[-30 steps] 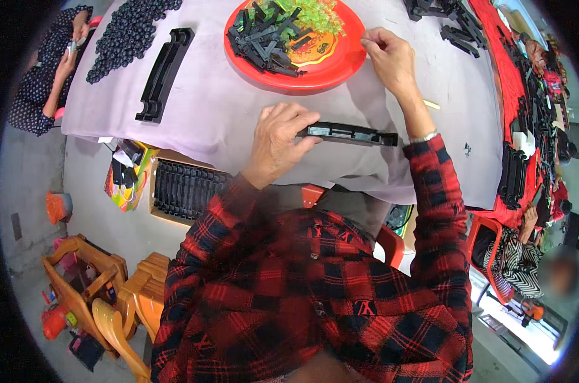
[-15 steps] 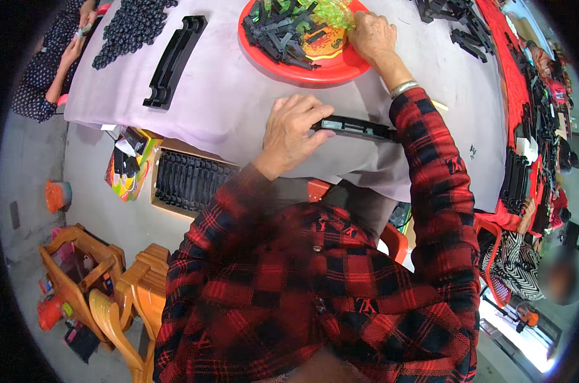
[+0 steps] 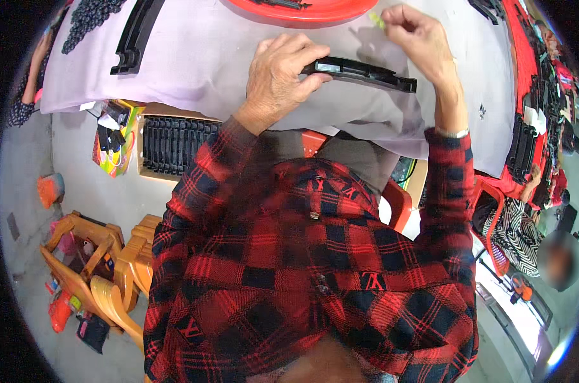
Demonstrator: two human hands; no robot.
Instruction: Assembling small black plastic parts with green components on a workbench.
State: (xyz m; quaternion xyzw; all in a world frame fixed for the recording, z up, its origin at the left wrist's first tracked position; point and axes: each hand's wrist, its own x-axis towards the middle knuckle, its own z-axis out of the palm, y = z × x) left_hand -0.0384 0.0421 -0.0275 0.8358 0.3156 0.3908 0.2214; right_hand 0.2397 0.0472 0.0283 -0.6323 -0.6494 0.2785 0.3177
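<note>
My left hand (image 3: 282,75) is closed on the left end of a long black plastic housing (image 3: 366,73), holding it level above the pale tablecloth. A small light piece shows inside that end. To the right, my right hand (image 3: 420,41) is raised above the housing's far end, thumb and fingers pinched on a small yellow-green plastic piece (image 3: 377,20). Beyond both hands lies a red plate (image 3: 308,14) with black parts on it, cut off by the upper edge.
At the left of the table lie another long black housing (image 3: 135,38) and a heap of small black round parts (image 3: 88,22). Below the table's edge stands a carton of black housings (image 3: 174,143). Wooden chairs (image 3: 120,268) are at lower left. Another person sits at the right.
My right hand has left the red plate and come back toward the housing with a yellow-green piece. My left hand still grips the housing. The view has shifted, so the plate sits higher.
</note>
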